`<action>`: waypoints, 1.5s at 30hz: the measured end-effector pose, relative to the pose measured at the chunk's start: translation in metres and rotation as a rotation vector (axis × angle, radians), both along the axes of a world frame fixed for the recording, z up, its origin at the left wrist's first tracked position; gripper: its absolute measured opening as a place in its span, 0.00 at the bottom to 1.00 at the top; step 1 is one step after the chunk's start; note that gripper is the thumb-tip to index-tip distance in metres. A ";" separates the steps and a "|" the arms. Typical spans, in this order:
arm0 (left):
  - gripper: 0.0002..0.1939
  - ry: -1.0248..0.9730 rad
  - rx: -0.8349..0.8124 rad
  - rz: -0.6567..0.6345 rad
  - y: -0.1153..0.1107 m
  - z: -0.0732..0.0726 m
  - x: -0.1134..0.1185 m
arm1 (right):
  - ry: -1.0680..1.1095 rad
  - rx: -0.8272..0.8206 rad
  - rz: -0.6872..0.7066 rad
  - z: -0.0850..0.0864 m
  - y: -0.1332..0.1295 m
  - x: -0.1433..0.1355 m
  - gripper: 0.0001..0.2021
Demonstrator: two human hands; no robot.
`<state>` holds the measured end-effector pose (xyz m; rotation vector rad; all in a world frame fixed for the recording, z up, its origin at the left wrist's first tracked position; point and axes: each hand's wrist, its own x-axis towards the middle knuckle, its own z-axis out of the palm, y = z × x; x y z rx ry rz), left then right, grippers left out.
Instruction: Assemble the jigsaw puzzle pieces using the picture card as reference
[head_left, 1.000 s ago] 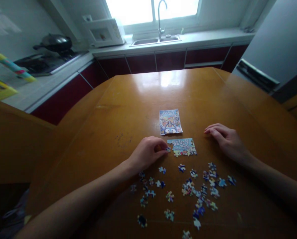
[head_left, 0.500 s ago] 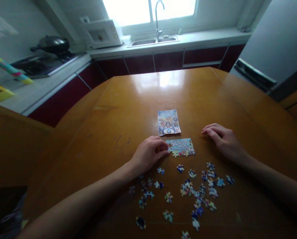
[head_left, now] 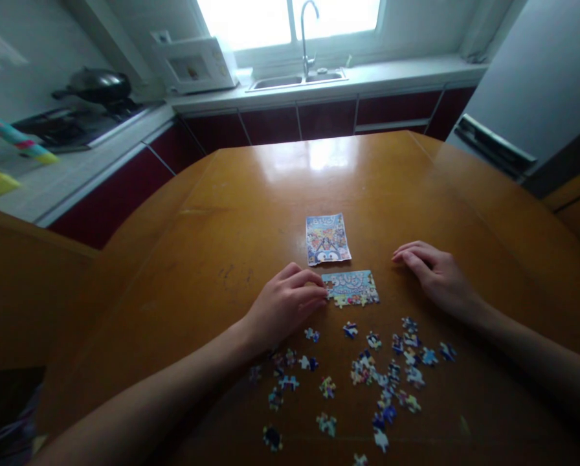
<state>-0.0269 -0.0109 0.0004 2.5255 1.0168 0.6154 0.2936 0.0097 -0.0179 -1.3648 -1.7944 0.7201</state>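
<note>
A partly assembled jigsaw puzzle, with light blue lettering across it, lies flat on the table. My left hand is at its left edge, fingers pressed together at the border; a small puzzle piece seems pinched there, mostly hidden by the fingers. Just beyond the puzzle lies a creased picture sheet with matching lettering and a penguin-like face. My right hand rests on the wood to the right, apart from the puzzle, its fingers loosely extended and nothing visible in them. Loose puzzle pieces are scattered nearer to me.
The brown wooden table has angled far corners. Behind it run a counter with a sink, a tap and a white microwave. A wok sits on the stove at left; a grey fridge stands at right.
My left hand has turned slightly, and its fingers have straightened and come together at the puzzle's left edge. My right hand has stayed in place. The view has shifted a little.
</note>
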 end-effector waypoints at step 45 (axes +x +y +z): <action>0.13 0.077 0.115 -0.126 0.013 0.000 -0.007 | -0.442 0.263 0.465 0.013 -0.030 -0.024 0.14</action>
